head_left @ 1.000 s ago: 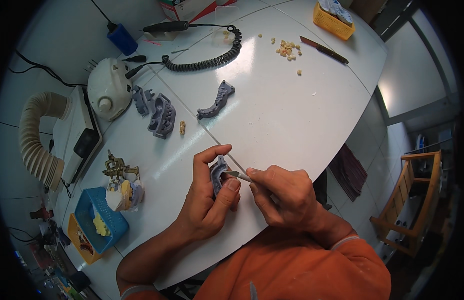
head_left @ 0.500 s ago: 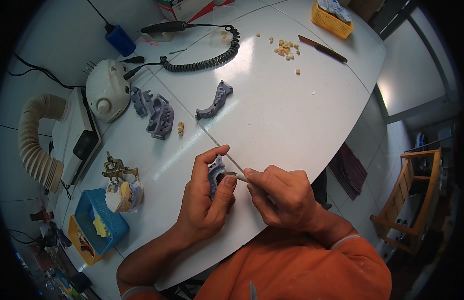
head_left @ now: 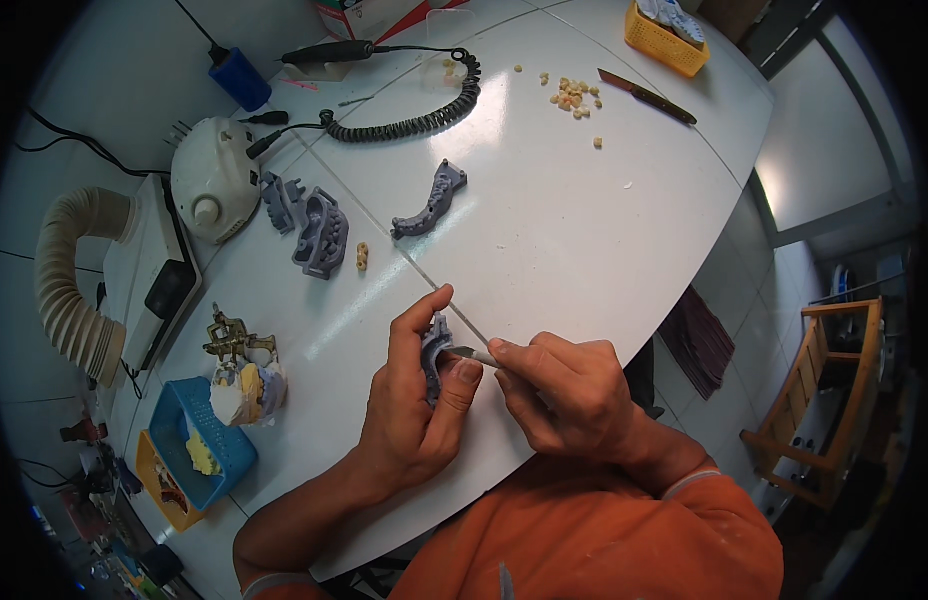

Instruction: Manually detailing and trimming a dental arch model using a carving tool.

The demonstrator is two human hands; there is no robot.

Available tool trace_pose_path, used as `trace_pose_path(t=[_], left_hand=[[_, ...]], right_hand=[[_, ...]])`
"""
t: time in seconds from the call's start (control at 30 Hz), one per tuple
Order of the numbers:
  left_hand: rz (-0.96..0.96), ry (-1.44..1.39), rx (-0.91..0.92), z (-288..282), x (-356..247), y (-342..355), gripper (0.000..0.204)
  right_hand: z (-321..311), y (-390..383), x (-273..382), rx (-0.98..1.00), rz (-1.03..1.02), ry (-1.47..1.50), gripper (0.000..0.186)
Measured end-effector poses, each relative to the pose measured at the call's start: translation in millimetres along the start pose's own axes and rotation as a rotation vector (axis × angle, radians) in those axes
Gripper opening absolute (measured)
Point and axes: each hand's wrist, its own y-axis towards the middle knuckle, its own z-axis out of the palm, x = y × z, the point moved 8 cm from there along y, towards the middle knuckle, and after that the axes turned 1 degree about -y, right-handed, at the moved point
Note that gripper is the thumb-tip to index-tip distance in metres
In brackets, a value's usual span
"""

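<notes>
My left hand (head_left: pixel 416 400) is closed around a grey dental model (head_left: pixel 435 345), its index finger stretched along the far end and its thumb on the near side. Between the fingers and thumb of my right hand (head_left: pixel 569 390) is a small knife (head_left: pixel 476 355) with a pale handle. Its blade meets the inner side of the model, just above my left thumb; the very tip is hard to make out. Further up the table lies a curved grey dental arch model (head_left: pixel 431 203). Left of that sit more grey dental models (head_left: pixel 322 238) and a small tan dental bridge (head_left: pixel 362 257).
A white micromotor unit (head_left: pixel 216 180) with a coiled cord (head_left: pixel 409 128) stands at the far left, near a ribbed suction hose (head_left: pixel 69 280). A plaster cast on an articulator (head_left: pixel 246 385) is beside a blue basket (head_left: pixel 229 462). Loose tooth-like pieces (head_left: pixel 574 98) and a brown-handled knife (head_left: pixel 659 102) lie far back.
My left hand has turned slightly, and the model in it has shifted a little to the right. The blade's angle against the model has changed slightly.
</notes>
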Motion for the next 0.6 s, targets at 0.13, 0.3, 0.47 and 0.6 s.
trace_pose_path(t=[0.13, 0.3, 0.47, 0.6], left_hand=[[-0.022, -0.012, -0.001, -1.0, 0.5, -0.1, 0.061], [0.023, 0.019, -0.002, 0.6, 2.4, 0.4, 0.054], [0.026, 0.038, -0.007, -0.4, 1.4, 1.9, 0.048], [0.013, 0.039, -0.009, -1.0, 1.7, 2.1, 0.043]], right_hand=[[-0.1, 1.0, 0.6, 0.015, 0.013, -0.014, 0.03], [0.9, -0.5, -0.7, 0.014, 0.014, -0.014, 0.03], [0.7, -0.8, -0.3, 0.014, 0.011, -0.026, 0.031], [0.5, -0.5, -0.2, 0.016, 0.01, -0.022, 0.033]])
